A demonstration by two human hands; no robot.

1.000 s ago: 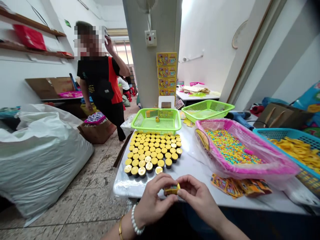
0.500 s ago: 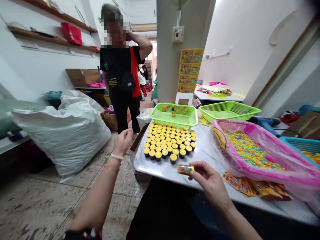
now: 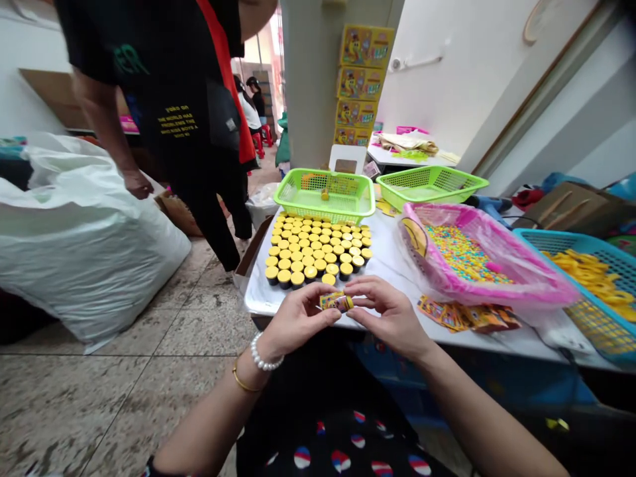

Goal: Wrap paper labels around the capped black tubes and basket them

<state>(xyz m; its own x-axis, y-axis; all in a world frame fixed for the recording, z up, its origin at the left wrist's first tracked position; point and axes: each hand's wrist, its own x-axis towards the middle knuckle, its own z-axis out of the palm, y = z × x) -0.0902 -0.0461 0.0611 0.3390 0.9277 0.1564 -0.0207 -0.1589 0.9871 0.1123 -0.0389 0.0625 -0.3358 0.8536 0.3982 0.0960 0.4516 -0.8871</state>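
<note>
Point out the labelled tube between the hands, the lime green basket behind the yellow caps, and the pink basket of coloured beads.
Labelled tube (image 3: 336, 302): head view, on its printed label.
Lime green basket (image 3: 318, 211): head view, on its front wall.
Pink basket (image 3: 450, 288): head view, on its front rim.

A black shirt (image 3: 149, 99) reads "THE WORLD HAS PROBLEMS"

Bright, even room light — faint shadows, edges bowed wide-angle, corners perhaps soft.
</note>
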